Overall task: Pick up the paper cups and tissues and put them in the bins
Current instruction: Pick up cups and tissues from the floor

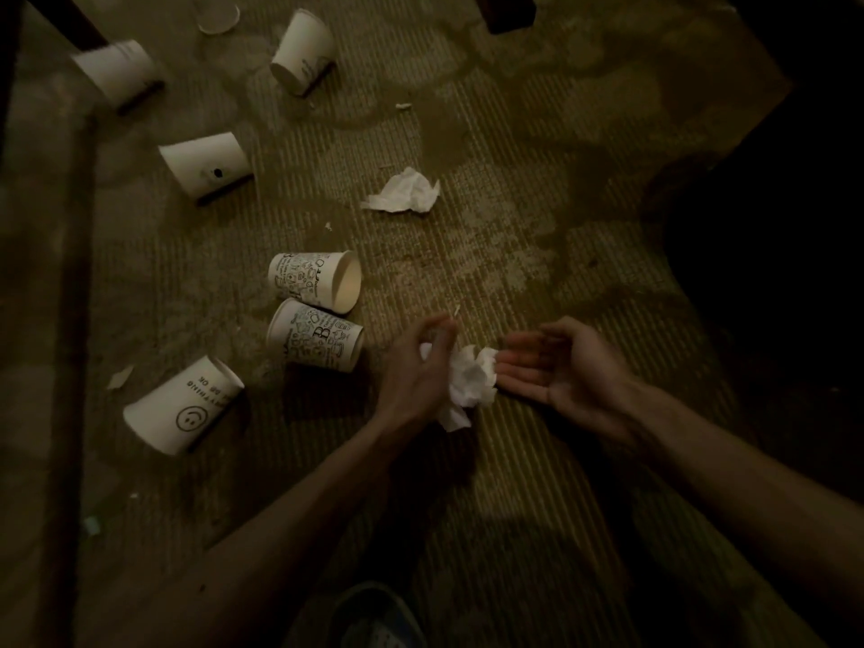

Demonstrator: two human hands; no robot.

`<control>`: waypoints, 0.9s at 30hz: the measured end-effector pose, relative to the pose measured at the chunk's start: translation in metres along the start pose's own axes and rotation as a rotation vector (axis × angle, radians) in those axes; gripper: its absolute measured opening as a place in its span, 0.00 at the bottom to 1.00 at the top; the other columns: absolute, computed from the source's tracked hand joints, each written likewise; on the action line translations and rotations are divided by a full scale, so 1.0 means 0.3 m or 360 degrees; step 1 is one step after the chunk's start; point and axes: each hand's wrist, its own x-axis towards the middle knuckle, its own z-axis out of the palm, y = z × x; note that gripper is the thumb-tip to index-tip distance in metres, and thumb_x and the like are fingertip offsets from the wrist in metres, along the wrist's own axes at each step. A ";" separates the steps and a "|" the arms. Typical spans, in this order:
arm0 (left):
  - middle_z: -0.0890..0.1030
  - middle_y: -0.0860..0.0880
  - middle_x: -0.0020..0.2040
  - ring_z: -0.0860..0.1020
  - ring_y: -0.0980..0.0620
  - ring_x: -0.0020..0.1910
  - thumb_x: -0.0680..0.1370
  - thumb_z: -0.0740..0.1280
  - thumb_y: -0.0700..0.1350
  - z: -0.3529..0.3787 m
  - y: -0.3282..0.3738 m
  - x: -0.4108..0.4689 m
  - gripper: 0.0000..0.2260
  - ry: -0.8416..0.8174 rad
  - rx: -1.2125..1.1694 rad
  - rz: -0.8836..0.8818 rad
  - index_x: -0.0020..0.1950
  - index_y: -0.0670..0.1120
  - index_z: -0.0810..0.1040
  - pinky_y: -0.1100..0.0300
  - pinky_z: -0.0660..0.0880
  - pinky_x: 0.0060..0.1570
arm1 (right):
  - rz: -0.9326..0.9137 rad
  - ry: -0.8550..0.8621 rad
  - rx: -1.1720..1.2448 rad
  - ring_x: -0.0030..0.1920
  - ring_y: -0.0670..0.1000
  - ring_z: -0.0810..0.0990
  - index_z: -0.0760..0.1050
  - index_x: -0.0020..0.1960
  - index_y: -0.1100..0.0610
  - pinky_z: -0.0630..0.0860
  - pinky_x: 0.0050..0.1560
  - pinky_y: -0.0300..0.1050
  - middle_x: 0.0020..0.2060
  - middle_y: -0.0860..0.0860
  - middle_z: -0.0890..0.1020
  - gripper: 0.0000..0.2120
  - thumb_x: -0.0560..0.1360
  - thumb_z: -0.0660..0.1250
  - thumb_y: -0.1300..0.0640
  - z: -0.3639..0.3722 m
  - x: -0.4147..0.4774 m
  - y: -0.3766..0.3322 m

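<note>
My left hand [416, 367] is closed around a crumpled white tissue [470, 383] just above the carpet. My right hand [556, 367] lies palm up beside it, fingers apart, fingertips touching the tissue's edge. A second crumpled tissue [406, 191] lies further away on the floor. Several white paper cups lie tipped over to the left: two doodle-printed cups [315, 280] [318, 336] next to my left hand, a smiley-face cup [182, 406] nearer, and plain ones [205, 163] [304, 51] [117, 77] further off. No bin is in view.
The floor is a dim patterned carpet [514, 226] with small paper scraps [120, 377]. A dark furniture edge [75, 297] runs down the left side. A deep shadowed area [771, 250] fills the right. A blue shoe [374, 619] shows at the bottom.
</note>
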 end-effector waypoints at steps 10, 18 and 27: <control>0.82 0.54 0.49 0.80 0.59 0.49 0.74 0.63 0.65 0.129 0.101 -0.127 0.18 -0.0168 0.0008 0.0190 0.52 0.53 0.80 0.60 0.78 0.48 | 0.0078 -0.0313 0.0547 0.53 0.63 0.83 0.71 0.65 0.67 0.81 0.52 0.55 0.59 0.69 0.79 0.26 0.80 0.54 0.46 -0.015 -0.088 -0.024; 0.82 0.42 0.35 0.81 0.43 0.37 0.77 0.67 0.57 0.206 0.119 -0.135 0.21 -0.0167 0.0098 0.0160 0.38 0.39 0.79 0.44 0.79 0.41 | -0.0259 0.0007 0.0309 0.41 0.56 0.86 0.76 0.55 0.63 0.83 0.39 0.50 0.42 0.60 0.85 0.17 0.82 0.56 0.51 -0.207 -0.146 -0.127; 0.71 0.49 0.26 0.68 0.57 0.24 0.75 0.53 0.68 0.162 0.104 -0.137 0.33 -0.0261 0.0245 0.0208 0.30 0.40 0.71 0.66 0.65 0.26 | -0.0610 0.0355 -0.2023 0.44 0.36 0.76 0.78 0.53 0.48 0.70 0.41 0.30 0.44 0.39 0.78 0.10 0.73 0.73 0.49 -0.432 -0.153 0.015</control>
